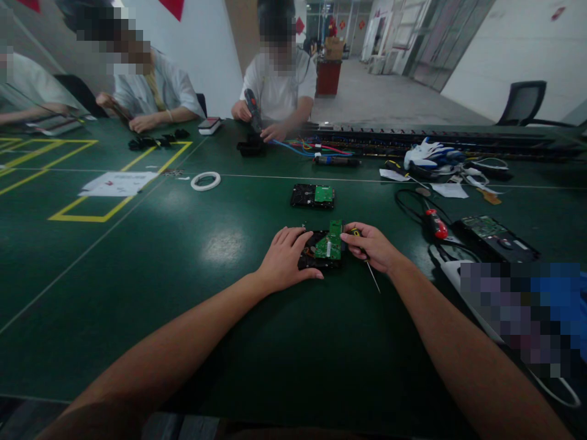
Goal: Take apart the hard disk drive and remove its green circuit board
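Note:
In front of me on the green table lies a black hard drive [320,239]. My left hand [288,256] grips its left side, fingers over the top and thumb along the near edge. A green circuit board [330,245] sits turned across the right part of the drive. The thumb and fingers of my right hand [370,245] pinch this board's right edge. That same hand also holds a yellow-and-black screwdriver [356,231], its thin shaft pointing down towards me. Just beyond is a second hard drive [305,195] with a small green board on it.
A red screwdriver [435,224], cables and another hard drive [499,238] lie on the right. Gloves [431,157] are farther back. A white tape ring [205,181] and paper [118,183] lie left. Across the table, a co-worker [279,85] holds a power tool [252,109]; others sit left.

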Demonstrator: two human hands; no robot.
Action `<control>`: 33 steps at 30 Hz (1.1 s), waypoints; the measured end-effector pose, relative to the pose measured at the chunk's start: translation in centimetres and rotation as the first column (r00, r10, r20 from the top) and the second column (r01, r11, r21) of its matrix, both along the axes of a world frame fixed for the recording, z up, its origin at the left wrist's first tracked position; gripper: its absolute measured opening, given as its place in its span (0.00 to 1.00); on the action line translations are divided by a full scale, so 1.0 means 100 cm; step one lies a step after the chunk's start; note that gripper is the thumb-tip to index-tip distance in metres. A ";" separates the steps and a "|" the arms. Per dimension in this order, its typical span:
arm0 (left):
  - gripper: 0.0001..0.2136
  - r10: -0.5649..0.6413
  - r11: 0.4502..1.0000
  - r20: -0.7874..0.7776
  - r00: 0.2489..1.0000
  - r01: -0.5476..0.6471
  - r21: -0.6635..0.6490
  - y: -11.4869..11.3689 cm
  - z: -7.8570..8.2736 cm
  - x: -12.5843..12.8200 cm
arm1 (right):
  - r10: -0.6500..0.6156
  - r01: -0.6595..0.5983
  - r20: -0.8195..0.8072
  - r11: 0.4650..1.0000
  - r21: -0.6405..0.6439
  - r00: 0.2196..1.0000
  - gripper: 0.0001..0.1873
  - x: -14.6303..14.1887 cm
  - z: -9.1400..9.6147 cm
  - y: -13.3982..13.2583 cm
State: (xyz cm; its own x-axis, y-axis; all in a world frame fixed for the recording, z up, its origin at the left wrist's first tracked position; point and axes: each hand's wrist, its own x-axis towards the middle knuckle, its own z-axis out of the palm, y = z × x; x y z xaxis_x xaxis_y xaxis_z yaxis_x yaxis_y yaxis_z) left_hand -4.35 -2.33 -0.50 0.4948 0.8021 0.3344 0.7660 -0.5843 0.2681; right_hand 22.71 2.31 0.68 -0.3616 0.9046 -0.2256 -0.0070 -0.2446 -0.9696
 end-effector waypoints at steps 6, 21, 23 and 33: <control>0.44 -0.001 1.000 0.019 1.000 0.001 0.019 -0.001 -0.001 0.001 | 0.042 -0.046 0.079 0.998 0.050 0.996 0.25 -0.003 0.002 -0.004; 0.42 0.005 1.000 0.015 1.000 -0.006 0.026 -0.001 -0.003 0.001 | 0.057 -0.065 0.097 0.995 0.074 0.994 0.30 -0.004 0.002 -0.004; 0.42 0.005 1.000 0.019 1.000 -0.006 0.028 0.000 -0.003 0.001 | 0.057 -0.064 0.098 0.995 0.078 0.994 0.30 -0.004 0.002 -0.004; 0.40 0.002 0.995 0.005 1.000 -0.003 0.103 -0.005 -0.003 0.004 | 0.004 -0.020 0.159 0.995 0.096 0.987 0.29 -0.009 0.002 -0.006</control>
State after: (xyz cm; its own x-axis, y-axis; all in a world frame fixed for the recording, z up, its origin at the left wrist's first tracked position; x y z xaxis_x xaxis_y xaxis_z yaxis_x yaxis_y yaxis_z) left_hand -3.93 -2.79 -0.81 0.4911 0.7644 0.4177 0.7662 -0.6072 0.2104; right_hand 21.79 1.73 0.93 -0.3393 0.9209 -0.1920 0.1511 -0.1481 -0.9774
